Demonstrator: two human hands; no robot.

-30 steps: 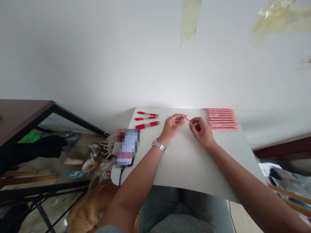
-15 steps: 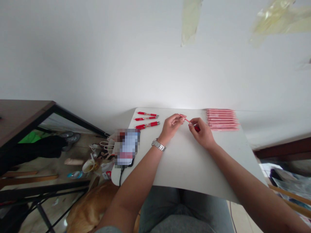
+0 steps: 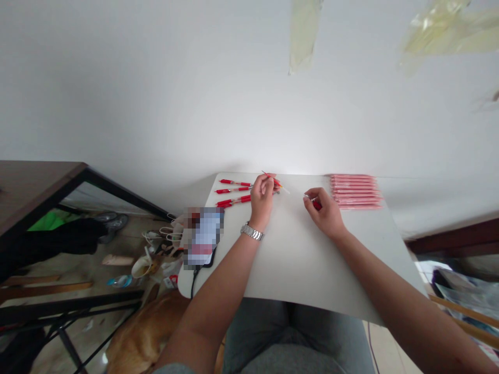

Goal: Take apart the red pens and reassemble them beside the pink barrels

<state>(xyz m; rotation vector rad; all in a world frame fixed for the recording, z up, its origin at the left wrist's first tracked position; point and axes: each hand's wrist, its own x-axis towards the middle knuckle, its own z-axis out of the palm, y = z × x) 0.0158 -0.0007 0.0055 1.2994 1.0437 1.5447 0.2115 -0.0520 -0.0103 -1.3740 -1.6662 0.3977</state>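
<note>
My left hand (image 3: pixel 262 196) is closed in a pinch over the table, holding a thin red pen refill (image 3: pixel 278 182) with a yellow band and a pale, clear end pointing right. Close to that hand, a small metallic tip is visible, but I cannot tell what it belongs to. My right hand (image 3: pixel 324 210) curls around a red pen barrel (image 3: pixel 317 205), most of which the fingers cover. Several red pens (image 3: pixel 233 202) lie in rows at the table's left, partly hidden by my left hand. A neat row of pink-red wrapped sticks (image 3: pixel 355 192) lies beyond my right hand.
The white table (image 3: pixel 296 259) stands against the wall. On its left edge lies a phone (image 3: pixel 205 236) with a black cable (image 3: pixel 194 283). A dog (image 3: pixel 146 332) is on the floor below left, near a dark-framed table (image 3: pixel 42 182) and clutter.
My left hand has moved left, drawing the refill away from my right hand; a gap now separates them. My right hand has stayed in place with the red barrel.
</note>
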